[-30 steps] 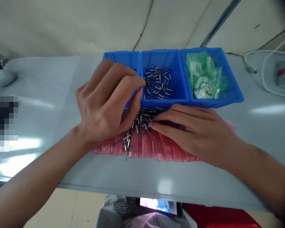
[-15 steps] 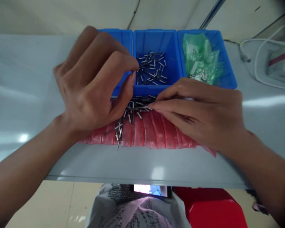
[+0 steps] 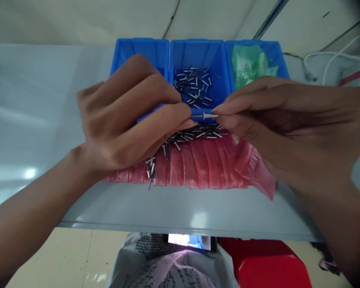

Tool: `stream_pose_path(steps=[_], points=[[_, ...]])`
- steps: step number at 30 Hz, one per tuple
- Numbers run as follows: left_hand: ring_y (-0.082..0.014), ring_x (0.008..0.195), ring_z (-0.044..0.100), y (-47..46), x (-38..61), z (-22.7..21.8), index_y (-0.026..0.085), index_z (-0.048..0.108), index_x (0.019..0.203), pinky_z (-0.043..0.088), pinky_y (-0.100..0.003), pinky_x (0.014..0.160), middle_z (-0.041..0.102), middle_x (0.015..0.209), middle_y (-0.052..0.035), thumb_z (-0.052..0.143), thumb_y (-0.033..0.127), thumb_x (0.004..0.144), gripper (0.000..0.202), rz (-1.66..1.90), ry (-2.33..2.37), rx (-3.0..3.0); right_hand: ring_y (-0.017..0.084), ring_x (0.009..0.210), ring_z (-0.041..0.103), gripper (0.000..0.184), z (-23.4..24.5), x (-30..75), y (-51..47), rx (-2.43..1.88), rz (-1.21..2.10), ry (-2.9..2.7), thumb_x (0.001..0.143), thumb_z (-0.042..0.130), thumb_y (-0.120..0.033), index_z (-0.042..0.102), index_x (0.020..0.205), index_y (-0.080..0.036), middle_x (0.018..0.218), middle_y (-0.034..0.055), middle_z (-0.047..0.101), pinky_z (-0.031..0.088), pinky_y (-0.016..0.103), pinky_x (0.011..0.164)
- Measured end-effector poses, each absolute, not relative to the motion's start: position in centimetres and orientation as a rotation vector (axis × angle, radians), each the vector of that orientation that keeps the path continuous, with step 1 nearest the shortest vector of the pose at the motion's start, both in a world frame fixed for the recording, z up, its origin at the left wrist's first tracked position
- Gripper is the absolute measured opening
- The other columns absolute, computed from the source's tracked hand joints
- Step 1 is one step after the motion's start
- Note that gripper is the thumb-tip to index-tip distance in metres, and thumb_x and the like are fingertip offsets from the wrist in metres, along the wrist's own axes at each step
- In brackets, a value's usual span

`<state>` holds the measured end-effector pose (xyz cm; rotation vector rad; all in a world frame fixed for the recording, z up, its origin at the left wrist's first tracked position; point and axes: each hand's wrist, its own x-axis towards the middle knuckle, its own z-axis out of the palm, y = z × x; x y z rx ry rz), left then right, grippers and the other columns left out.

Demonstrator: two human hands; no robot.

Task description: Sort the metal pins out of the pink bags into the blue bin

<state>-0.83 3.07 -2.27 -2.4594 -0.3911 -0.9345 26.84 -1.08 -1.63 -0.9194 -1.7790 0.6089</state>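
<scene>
Between my two hands a pop rivet (image 3: 208, 116) lies level, just above the front rim of the middle blue bin (image 3: 219, 90). The fingertips of my left hand (image 3: 132, 116) pinch its thin pin end. Thumb and forefinger of my right hand (image 3: 288, 116) pinch the thicker end. Below them, loose rivets (image 3: 183, 136) are heaped on a row of red plastic bags (image 3: 198, 164). A smaller cluster of rivets (image 3: 150, 168) rests on the bags further left. More rivets lie inside the middle bin.
To the left stands another blue bin (image 3: 144, 48), partly behind my left hand. The right blue bin (image 3: 276, 48) holds a green plastic bag (image 3: 249, 64). A white cable (image 3: 327, 64) lies at the far right. Under the table edge are a lit phone (image 3: 189, 241) and a red stool (image 3: 270, 264).
My right hand has lifted a rivet from the heap and moved up and right. My left hand has come down and right, and its fingertips now meet the rivet's pin.
</scene>
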Motion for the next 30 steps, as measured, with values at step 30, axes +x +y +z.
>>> stream_pose_path(steps=[30], points=[[-0.0250,0.077,0.073,0.8,-1.4,-3.2,0.037,0.078,0.074,0.062,-0.053,0.085,0.053,0.060,-0.0016,0.083,0.038,0.090,0.017,-1.491,-1.187,-2.452,0.021,0.105,0.085,0.038,-1.7,26.2,-1.2,-0.889,0.608,-1.561,0.111,0.066,-0.020,0.085,0.130,-0.046,0.128,-0.0059,0.086,0.075,0.035,0.074]])
